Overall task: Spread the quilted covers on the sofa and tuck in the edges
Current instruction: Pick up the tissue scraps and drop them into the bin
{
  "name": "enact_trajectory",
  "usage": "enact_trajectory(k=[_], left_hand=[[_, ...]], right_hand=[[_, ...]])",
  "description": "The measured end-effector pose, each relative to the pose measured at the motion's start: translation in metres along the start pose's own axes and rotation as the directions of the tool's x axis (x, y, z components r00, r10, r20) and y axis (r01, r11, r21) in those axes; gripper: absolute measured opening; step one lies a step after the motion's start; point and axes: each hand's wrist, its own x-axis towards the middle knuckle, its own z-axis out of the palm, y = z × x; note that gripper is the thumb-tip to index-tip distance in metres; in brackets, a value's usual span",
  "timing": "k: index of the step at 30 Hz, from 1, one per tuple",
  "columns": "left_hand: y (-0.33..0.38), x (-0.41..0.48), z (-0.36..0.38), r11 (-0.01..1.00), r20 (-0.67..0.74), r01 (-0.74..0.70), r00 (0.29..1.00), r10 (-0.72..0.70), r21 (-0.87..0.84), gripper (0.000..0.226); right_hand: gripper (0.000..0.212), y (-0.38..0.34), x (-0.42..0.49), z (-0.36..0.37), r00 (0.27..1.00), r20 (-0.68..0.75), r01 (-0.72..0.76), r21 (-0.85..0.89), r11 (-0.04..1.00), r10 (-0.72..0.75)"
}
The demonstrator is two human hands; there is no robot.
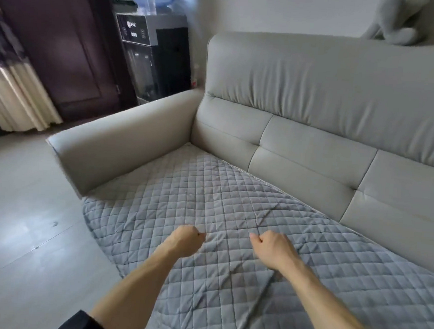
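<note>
Quilted grey-blue cover (172, 202) lies spread over the pale grey leather sofa (318, 94) seat, still creased, its back edge seemingly untucked. Our left hand (187, 240) and right hand (273, 248) are curled on it; whether they're pinching fabric, we can't tell.

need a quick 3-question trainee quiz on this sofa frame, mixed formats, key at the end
1. True or false: the quilted cover is draped over the backrest.
2. What stands beyond the armrest? A) water dispenser B) floor lamp C) chair
3. Fill in: the fingers of the left hand and the right hand are ____.
Key: 1 false, it lies flat below the backrest. 2 A. 3 curled.
</note>
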Motion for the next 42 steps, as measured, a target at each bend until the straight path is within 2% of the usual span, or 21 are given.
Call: enact_trajectory(k=[5,8,13,17,21,27,32,36,39,42], left_hand=[[0.026,-0.09,-0.131,0.99,-0.074,0.03,0.996,-0.041,-0.14,0.052],[0.037,-0.132,-0.204,0.989,-0.106,0.009,0.994,-0.024,-0.145,0.054],[0.008,-0.149,-0.259,0.986,-0.145,0.068,0.985,-0.09,-0.151,0.06],[-0.056,-0.098,-0.266,0.967,-0.081,0.18,0.977,-0.197,-0.182,0.051],[-0.122,0.007,-0.26,0.971,-0.048,0.187,0.979,-0.196,-0.147,0.046],[-0.201,0.153,-0.21,0.975,0.108,0.209,0.974,-0.2,-0.081,0.04],[-0.221,0.222,-0.168,0.969,0.241,0.216,0.953,-0.182,-0.121,0.04],[-0.24,0.244,-0.137,0.963,0.338,0.224,0.927,-0.162,-0.151,0.051],[-0.245,0.249,-0.13,0.973,0.346,0.213,0.923,-0.169,-0.093,0.053],[-0.241,0.253,-0.14,0.978,0.402,0.194,0.903,-0.148,-0.074,0.054]], right_hand=[[0.058,-0.072,-0.068,-0.119,0.995,0.089,0.043,0.065,0.997,-0.049],[0.058,-0.113,-0.093,-0.177,0.992,0.109,0.059,0.088,0.994,-0.068],[0.054,-0.176,-0.086,-0.206,0.993,0.085,0.069,0.098,0.993,-0.078],[0.048,-0.215,-0.026,-0.167,0.995,0.098,-0.016,0.074,0.997,0.009],[0.042,-0.243,0.086,-0.093,0.986,0.119,-0.118,0.035,0.992,0.113],[0.041,-0.256,0.228,0.033,0.925,0.232,-0.295,-0.059,0.954,0.3],[0.058,-0.249,0.279,0.099,0.904,0.212,-0.341,-0.164,0.926,0.37],[0.045,-0.247,0.289,0.123,0.921,0.155,-0.318,-0.234,0.919,0.358],[0.035,-0.251,0.289,0.125,0.936,0.161,-0.251,-0.322,0.913,0.314],[0.029,-0.256,0.29,0.124,0.912,0.2,-0.287,-0.316,0.904,0.359]])
